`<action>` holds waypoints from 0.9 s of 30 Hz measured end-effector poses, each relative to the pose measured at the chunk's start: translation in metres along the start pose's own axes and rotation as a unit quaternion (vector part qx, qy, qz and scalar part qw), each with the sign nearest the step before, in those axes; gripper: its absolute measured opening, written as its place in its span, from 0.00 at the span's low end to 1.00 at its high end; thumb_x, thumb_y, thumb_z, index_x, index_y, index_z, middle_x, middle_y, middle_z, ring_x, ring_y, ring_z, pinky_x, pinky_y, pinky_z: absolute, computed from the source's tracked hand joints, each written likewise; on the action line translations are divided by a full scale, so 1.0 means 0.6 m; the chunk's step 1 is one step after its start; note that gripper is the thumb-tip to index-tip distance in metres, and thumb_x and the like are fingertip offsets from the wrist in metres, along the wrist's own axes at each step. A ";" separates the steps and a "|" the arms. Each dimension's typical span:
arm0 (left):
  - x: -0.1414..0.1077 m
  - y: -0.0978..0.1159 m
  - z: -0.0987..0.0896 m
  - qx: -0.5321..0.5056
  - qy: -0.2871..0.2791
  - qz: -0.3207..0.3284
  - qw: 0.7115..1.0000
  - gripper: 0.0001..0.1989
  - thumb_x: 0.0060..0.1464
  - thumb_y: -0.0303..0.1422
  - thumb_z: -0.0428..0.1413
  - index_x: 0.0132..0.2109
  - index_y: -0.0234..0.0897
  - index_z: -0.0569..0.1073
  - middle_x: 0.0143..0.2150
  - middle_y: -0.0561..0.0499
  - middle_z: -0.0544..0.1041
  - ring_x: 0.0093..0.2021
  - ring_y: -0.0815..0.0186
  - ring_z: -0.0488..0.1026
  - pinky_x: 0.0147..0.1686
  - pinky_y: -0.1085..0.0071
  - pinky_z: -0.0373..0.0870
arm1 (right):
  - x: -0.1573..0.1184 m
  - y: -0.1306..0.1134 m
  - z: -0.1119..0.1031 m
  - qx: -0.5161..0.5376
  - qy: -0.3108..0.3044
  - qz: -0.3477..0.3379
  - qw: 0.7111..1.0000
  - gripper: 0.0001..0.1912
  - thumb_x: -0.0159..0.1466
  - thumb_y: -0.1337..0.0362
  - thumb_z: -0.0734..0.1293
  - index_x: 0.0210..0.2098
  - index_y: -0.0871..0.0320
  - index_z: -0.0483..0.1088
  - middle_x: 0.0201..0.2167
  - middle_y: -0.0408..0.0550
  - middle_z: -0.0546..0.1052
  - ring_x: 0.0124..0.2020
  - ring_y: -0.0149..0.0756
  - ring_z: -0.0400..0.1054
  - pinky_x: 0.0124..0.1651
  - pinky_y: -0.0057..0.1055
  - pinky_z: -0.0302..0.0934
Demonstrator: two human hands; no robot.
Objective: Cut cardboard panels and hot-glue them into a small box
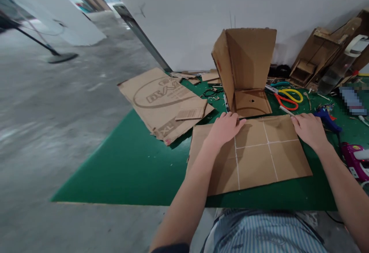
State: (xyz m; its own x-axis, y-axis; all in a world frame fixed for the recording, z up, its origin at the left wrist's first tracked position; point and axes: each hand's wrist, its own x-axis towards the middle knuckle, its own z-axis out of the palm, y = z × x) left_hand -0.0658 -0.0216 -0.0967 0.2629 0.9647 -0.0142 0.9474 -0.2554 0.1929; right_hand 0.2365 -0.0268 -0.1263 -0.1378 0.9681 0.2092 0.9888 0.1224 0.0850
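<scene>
A flat cardboard sheet (253,164) with crossing white lines lies near the table's front edge. My left hand (226,128) is closed over its far edge, left of the middle, thumb pointing right. At the far right corner, my right hand (311,130) rests against the sheet, fingers bent. A thin white pen-like stick (286,111) pokes out from its fingertips to the left. Just beyond the sheet stands an upright cardboard piece (250,59) with a side wall and a base with a small hole. A slim dark and white tool (226,103) leans beside it.
Printed cardboard (161,99) lies left on the green table (123,172). Scissors (288,97) with red and yellow handles, a blue glue gun (328,119), a magenta power strip (356,161), a phone (353,99) and a clear bottle (337,70) are right. A white wall (184,19) stands behind.
</scene>
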 end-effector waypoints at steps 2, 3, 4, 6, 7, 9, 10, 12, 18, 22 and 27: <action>0.000 0.000 -0.005 0.009 0.030 0.012 0.999 0.24 0.65 0.46 0.42 0.40 0.32 0.74 0.41 0.41 0.75 0.48 0.55 0.70 0.51 0.59 0.63 | 0.001 0.002 -0.001 0.026 0.011 0.013 1.000 0.22 0.71 0.58 0.52 0.36 0.59 0.75 0.37 0.55 0.78 0.41 0.46 0.68 0.41 0.39 0.53; -0.001 0.001 -0.009 0.009 0.041 0.014 0.999 0.25 0.65 0.47 0.41 0.39 0.33 0.75 0.40 0.42 0.74 0.46 0.56 0.70 0.50 0.60 0.64 | 0.003 0.003 -0.002 0.055 0.024 0.022 0.998 0.22 0.71 0.58 0.52 0.36 0.60 0.75 0.38 0.55 0.79 0.41 0.47 0.69 0.42 0.40 0.54; -0.003 0.002 -0.015 0.006 0.049 0.012 0.999 0.26 0.65 0.47 0.40 0.39 0.33 0.75 0.39 0.43 0.74 0.43 0.58 0.72 0.47 0.62 0.65 | 0.004 0.004 -0.004 0.103 0.039 0.031 0.993 0.22 0.70 0.57 0.52 0.36 0.60 0.74 0.39 0.56 0.79 0.42 0.47 0.69 0.43 0.41 0.55; -0.007 0.008 -0.029 0.008 0.064 0.000 0.998 0.27 0.66 0.48 0.38 0.38 0.35 0.74 0.38 0.44 0.73 0.38 0.61 0.73 0.40 0.65 0.66 | 0.006 0.003 -0.008 0.250 0.050 0.053 0.966 0.20 0.69 0.54 0.54 0.39 0.58 0.73 0.37 0.54 0.79 0.40 0.46 0.70 0.42 0.40 0.59; -0.009 0.012 -0.036 0.017 0.075 -0.006 0.997 0.26 0.66 0.47 0.37 0.37 0.35 0.74 0.38 0.45 0.74 0.36 0.61 0.73 0.38 0.66 0.66 | 0.007 0.001 -0.009 0.339 0.039 0.067 0.938 0.19 0.68 0.52 0.56 0.41 0.57 0.72 0.35 0.52 0.79 0.38 0.45 0.71 0.40 0.39 0.61; -0.014 0.021 -0.049 0.042 0.107 -0.015 0.993 0.25 0.67 0.43 0.36 0.37 0.35 0.73 0.38 0.45 0.74 0.36 0.61 0.74 0.39 0.64 0.66 | 0.007 -0.007 -0.009 0.505 0.004 0.104 0.857 0.19 0.65 0.49 0.61 0.47 0.55 0.69 0.30 0.47 0.78 0.32 0.43 0.72 0.36 0.38 0.64; -0.017 0.025 -0.054 0.050 0.120 -0.017 0.991 0.24 0.68 0.41 0.36 0.37 0.35 0.72 0.39 0.45 0.75 0.37 0.60 0.74 0.40 0.64 0.66 | 0.006 -0.011 -0.008 0.566 -0.002 0.126 0.815 0.20 0.63 0.48 0.63 0.48 0.54 0.68 0.29 0.46 0.78 0.31 0.42 0.72 0.34 0.38 0.65; -0.027 0.030 -0.064 0.046 0.128 -0.014 0.991 0.23 0.68 0.38 0.35 0.37 0.35 0.72 0.39 0.44 0.75 0.40 0.58 0.74 0.42 0.62 0.66 | 0.003 -0.021 -0.006 0.635 0.019 0.164 0.755 0.20 0.62 0.49 0.65 0.49 0.53 0.66 0.29 0.45 0.77 0.30 0.42 0.72 0.34 0.39 0.67; -0.090 -0.025 -0.092 0.029 0.260 -0.090 0.961 0.16 0.65 0.39 0.45 0.53 0.37 0.70 0.56 0.39 0.72 0.57 0.47 0.66 0.58 0.46 0.58 | 0.004 -0.022 -0.002 0.640 0.105 0.230 0.726 0.20 0.60 0.52 0.66 0.49 0.53 0.67 0.35 0.47 0.76 0.36 0.41 0.71 0.39 0.39 0.66; -0.129 -0.099 -0.083 -0.194 0.332 -0.238 0.892 0.31 0.51 0.42 0.61 0.59 0.34 0.65 0.60 0.37 0.68 0.58 0.45 0.67 0.56 0.50 0.65 | 0.013 -0.009 0.002 0.667 0.155 0.250 0.685 0.19 0.59 0.53 0.66 0.46 0.54 0.66 0.37 0.46 0.74 0.37 0.39 0.69 0.40 0.37 0.65; -0.150 -0.126 -0.041 -0.619 0.193 -0.219 0.729 0.29 0.38 0.47 0.68 0.47 0.39 0.73 0.42 0.49 0.80 0.43 0.58 0.76 0.37 0.69 0.75 | 0.016 -0.002 0.005 0.657 0.209 0.234 0.685 0.19 0.59 0.51 0.66 0.45 0.54 0.66 0.44 0.49 0.73 0.45 0.40 0.68 0.46 0.38 0.63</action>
State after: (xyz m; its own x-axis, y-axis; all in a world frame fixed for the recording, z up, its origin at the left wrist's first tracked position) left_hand -0.1658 -0.0876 -0.0858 -0.3125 0.9436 -0.1091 -0.0280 0.1057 0.9940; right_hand 0.2343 -0.0169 -0.1275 0.4794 0.8550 0.1978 0.0888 0.1770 -0.9802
